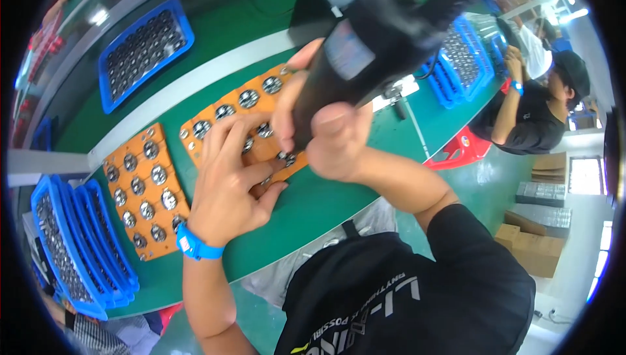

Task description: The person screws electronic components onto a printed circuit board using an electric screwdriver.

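My right hand [339,139] is wrapped round a black electric screwdriver [372,35], tilted with its cord end up and to the right. The tool's lower end points at a small round metal part [287,158] on an orange fixture board [261,153]; the bit itself is hidden. Above the same board lies my left hand [228,182], fingers apart, index finger reaching toward the part beside the tool. Whether that fingertip touches the part, I cannot tell. More round metal parts [248,98] sit in rows on this board, some covered by my hands.
A second orange board [149,185] with round metal parts lies to the left. Blue trays of parts stand stacked [98,224] at left, one lies [184,25] at far left, others [486,61] at right. A black box [310,15] stands behind. A co-worker [528,113] sits at right.
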Tool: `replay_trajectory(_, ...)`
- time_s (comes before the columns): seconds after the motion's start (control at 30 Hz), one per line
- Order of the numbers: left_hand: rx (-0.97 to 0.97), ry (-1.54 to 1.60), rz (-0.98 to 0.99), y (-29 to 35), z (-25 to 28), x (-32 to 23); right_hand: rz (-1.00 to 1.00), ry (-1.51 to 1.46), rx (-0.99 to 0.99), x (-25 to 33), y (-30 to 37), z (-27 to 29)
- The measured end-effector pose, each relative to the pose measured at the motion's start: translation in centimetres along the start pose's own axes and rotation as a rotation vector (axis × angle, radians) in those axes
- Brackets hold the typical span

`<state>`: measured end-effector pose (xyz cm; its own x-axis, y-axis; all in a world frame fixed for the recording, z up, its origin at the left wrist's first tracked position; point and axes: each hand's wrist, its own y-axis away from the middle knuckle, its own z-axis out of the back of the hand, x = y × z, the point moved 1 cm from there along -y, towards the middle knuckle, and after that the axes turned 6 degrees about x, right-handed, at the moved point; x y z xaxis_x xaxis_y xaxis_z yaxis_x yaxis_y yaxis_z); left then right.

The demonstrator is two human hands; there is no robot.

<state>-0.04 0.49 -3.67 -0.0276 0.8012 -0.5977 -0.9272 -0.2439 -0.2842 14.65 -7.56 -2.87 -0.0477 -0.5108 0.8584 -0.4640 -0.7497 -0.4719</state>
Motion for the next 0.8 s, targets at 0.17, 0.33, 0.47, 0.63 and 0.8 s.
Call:
replay_trajectory(0.17, 0.051, -0.005, 0.018, 0.6, 0.7, 0.4, -0.004, 0.035, -0.019, 1.5, -0.9, 1.0)
replay_trajectory(0.33, 0.049, 0.013, 0.011, 0.5, 0.6, 0.4, -0.001, 0.025, -0.056, 1.7, -0.9, 1.4)
replay_trajectory(0.47, 0.042, 0.022, 0.002, 0.5, 0.5, 0.4, 0.012, 0.025, -0.031, 1.4, -0.4, 1.5)
replay_trajectory(0.63, 0.038, -0.029, -0.024, 0.2, 0.5, 0.1, 0.079, -0.063, -0.118, 4.3, -1.1, 3.8)
replay_trajectory(0.8, 0.01, -0.083, -0.054, -0.3, 0.0, -0.7, 0.193, -0.066, -0.222, 8.0, -2.1, 8.4)
